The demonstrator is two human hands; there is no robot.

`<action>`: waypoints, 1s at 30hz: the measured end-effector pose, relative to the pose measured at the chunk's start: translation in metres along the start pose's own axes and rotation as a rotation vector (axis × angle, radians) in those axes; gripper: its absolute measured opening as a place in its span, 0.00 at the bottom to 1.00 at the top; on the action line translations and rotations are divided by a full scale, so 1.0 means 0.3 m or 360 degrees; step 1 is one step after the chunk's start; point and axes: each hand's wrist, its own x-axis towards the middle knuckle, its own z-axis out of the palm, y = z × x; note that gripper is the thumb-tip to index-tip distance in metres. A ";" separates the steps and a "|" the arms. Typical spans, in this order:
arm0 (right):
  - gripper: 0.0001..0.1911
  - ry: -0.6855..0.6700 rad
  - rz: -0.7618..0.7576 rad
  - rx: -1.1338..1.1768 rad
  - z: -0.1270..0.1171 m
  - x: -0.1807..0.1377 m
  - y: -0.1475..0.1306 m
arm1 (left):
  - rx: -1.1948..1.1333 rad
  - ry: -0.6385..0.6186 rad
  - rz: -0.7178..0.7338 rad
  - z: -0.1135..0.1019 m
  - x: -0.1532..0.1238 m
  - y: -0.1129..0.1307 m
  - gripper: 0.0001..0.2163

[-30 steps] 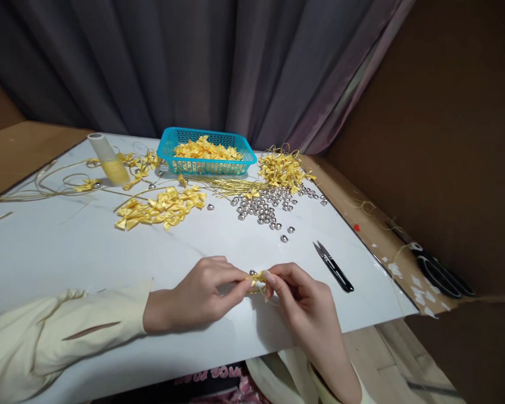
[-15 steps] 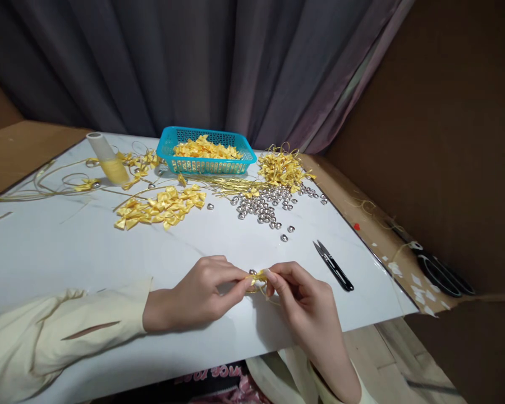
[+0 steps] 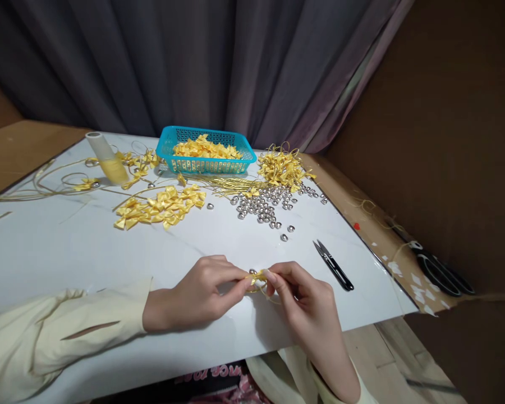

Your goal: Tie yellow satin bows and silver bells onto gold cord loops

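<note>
My left hand and my right hand meet near the front edge of the white table. Both pinch a small yellow ribbon bow between their fingertips. A thin gold cord loop hangs from the bow under my right fingers. One silver bead lies just behind the bow. Both forearms rest on the table in pale yellow sleeves.
A blue basket of yellow bows stands at the back. In front of it lie a heap of yellow bows, silver beads and looped gold cords. Black thread snips lie right of my hands. A spool and scissors sit at the sides.
</note>
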 end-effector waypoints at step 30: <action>0.09 -0.0114 -0.0155 -0.0213 -0.009 0.020 -0.002 | 0.0051 0.0018 0.0006 -0.001 0.003 0.004 0.10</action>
